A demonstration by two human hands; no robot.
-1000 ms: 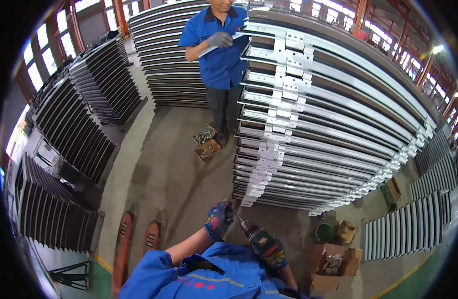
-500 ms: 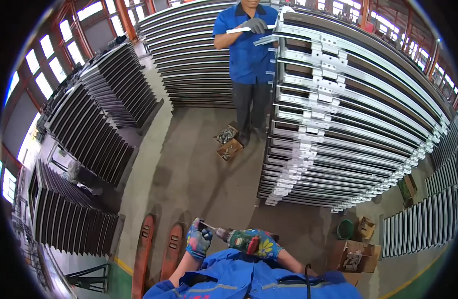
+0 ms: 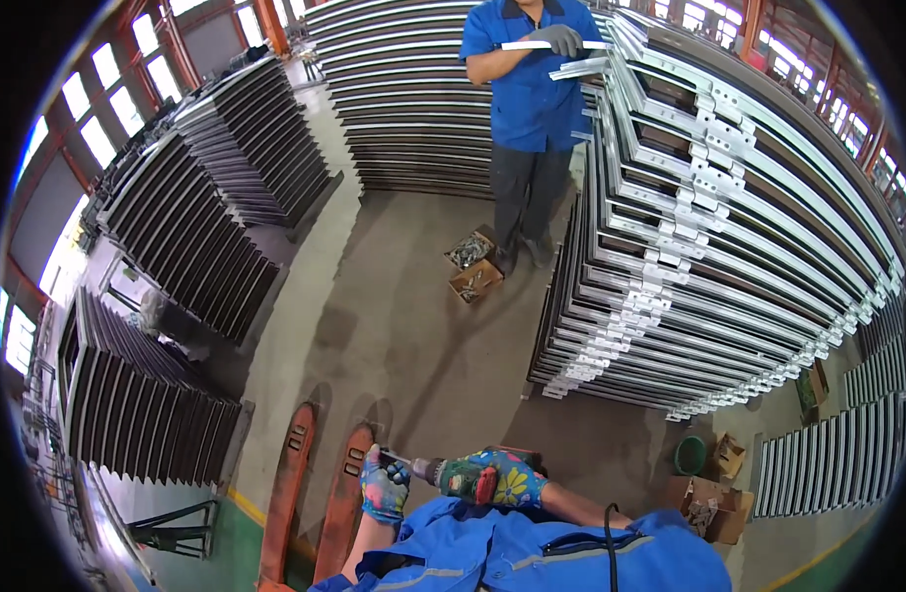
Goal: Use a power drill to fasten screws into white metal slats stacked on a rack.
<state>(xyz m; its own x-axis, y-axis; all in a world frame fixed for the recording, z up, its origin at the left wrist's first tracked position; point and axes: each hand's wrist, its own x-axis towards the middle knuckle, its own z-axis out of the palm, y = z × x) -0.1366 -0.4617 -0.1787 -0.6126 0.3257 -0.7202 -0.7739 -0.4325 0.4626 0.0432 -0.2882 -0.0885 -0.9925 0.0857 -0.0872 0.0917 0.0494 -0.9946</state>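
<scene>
In the head view, your right hand (image 3: 512, 481), in a blue glove with a bright flower pattern, has its fingers wrapped around a green, black and red power drill (image 3: 461, 480). The drill lies nearly level in front of your blue work jacket (image 3: 532, 553), its thin metal bit (image 3: 401, 460) pointing toward your left hand (image 3: 385, 488). That hand wears a matching flowered glove; its fingers are curled up by the bit's tip, and you cannot tell from here whether they grasp anything. A thin black cable (image 3: 611, 548) runs down over your jacket.

To the left of your hands, two orange steel forks (image 3: 287, 483) lie along the grey concrete floor (image 3: 403, 286). Ahead of you to the right rises a tall stack of silver metal frames (image 3: 660, 266) with bright hinge plates. Beside it stands a co-worker in a blue shirt (image 3: 537, 109), whose grey-gloved hand (image 3: 563, 40) holds a pale, straight strip (image 3: 520, 45). Near that person's feet sits an open brown cardboard box (image 3: 477, 281) of small parts. A round green bucket (image 3: 690, 455) stands on your right, near the frames.
</scene>
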